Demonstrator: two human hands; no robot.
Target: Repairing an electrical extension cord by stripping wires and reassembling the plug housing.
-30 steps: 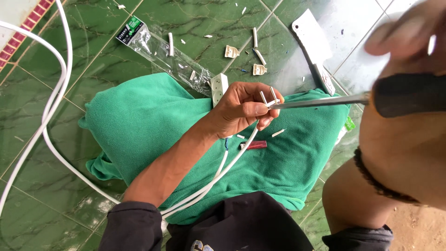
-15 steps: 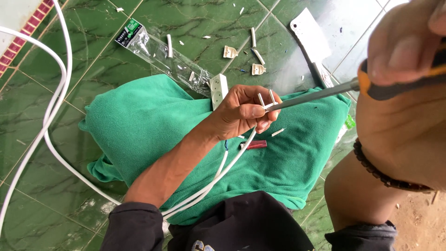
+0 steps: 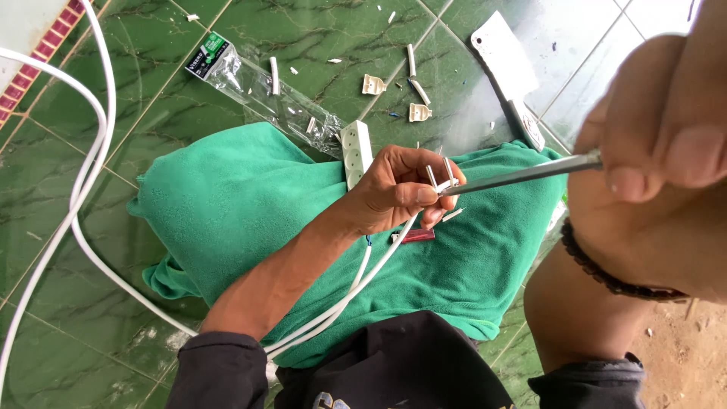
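Green marbled tile floor fills the view, and a green cloth sprawls across its middle. A white cable loops in from nine o'clock and runs under the left forearm. Up at one o'clock lies a cleaver, blade flat on the tile. At eleven o'clock, a clear plastic packet, and just beside its lower end a white socket strip resting at the cloth's top edge. The right hand looms huge at three o'clock, fingers clamped around a screwdriver, shaft pointing toward nine o'clock. Its tip meets the plug at dead centre, pins up, pinched tight in the left hand. Small white plug parts dot the tile at twelve o'clock.
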